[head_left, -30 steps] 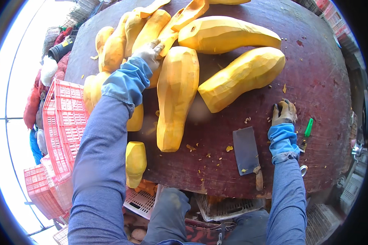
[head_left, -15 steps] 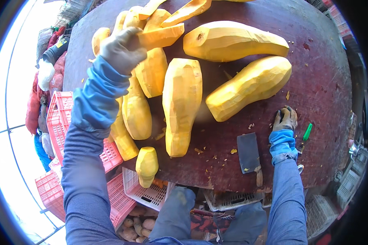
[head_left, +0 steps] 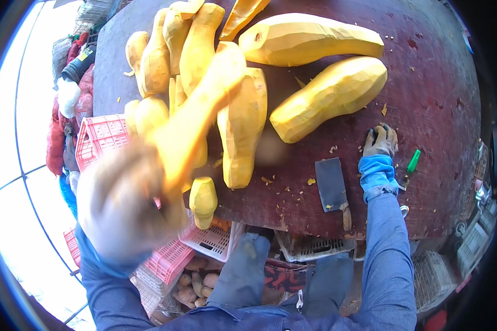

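My gloved left hand (head_left: pixel 124 198), smeared by motion, is raised at the lower left, closed around the end of a long orange squash piece (head_left: pixel 190 127). The piece slants up and away over peeled squashes on the dark red table. Just right of it stands a long peeled squash (head_left: pixel 242 132); a small peeled one (head_left: pixel 203 201) lies at the near edge. My gloved right hand (head_left: pixel 380 139) rests on the tabletop, fingers bent but apart, holding nothing. Left of that wrist lies a cleaver (head_left: pixel 331 185), and to the right a green-handled tool (head_left: pixel 413 161).
Two large peeled squashes (head_left: pixel 312 39) (head_left: pixel 330 98) lie toward the far right of the table (head_left: pixel 425 99). More are bunched at the far left. Pink crates (head_left: pixel 102 132) and a whitish crate (head_left: pixel 215 241) stand by the near-left edge. Unpeeled roundish produce (head_left: pixel 196 284) sits below.
My left hand has swung down and toward me from the far-left squashes, bringing the squash piece with it. My right hand stays on the table. The view has shifted slightly.
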A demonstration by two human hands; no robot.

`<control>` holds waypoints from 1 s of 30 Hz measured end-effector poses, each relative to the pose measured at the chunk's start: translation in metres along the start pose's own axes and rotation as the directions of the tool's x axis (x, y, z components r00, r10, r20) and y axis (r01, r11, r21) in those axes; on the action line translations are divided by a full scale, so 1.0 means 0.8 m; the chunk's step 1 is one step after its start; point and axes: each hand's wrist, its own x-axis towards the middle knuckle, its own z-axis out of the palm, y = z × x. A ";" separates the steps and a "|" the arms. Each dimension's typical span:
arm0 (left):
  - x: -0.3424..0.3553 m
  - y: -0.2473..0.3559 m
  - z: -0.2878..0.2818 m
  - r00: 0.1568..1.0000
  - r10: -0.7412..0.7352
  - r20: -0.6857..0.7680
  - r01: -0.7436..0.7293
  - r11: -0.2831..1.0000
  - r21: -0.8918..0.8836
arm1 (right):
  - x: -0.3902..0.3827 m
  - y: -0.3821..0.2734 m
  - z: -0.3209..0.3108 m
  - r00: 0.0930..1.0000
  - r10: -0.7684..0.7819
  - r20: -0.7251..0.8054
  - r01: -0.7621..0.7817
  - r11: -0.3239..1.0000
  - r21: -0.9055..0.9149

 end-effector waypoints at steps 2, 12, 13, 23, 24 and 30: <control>-0.028 0.041 -0.018 0.995 0.029 0.096 -0.019 0.994 -0.108 | -0.002 0.002 -0.008 0.999 0.025 0.021 -0.025 1.000 0.000; -0.219 0.215 0.217 0.966 -0.179 0.186 0.237 0.901 -0.364 | -0.008 0.012 0.009 0.998 0.013 0.062 -0.011 0.999 -0.036; -0.239 0.224 0.265 0.941 -0.301 0.157 0.338 0.874 -0.348 | -0.008 0.012 0.009 0.998 0.003 0.066 -0.001 0.999 -0.034; -0.239 0.229 0.382 0.643 -0.765 0.034 0.707 0.576 -0.410 | -0.003 0.011 0.011 0.999 -0.040 0.006 0.040 0.999 -0.037; -0.238 0.223 0.374 0.657 -0.754 0.008 0.685 0.593 -0.423 | -0.004 0.011 0.012 0.999 -0.034 0.006 0.034 0.999 -0.033; -0.151 0.088 0.320 0.616 -0.755 -0.225 0.611 0.638 -0.468 | 0.001 0.004 0.001 0.999 0.016 0.048 -0.015 1.000 -0.006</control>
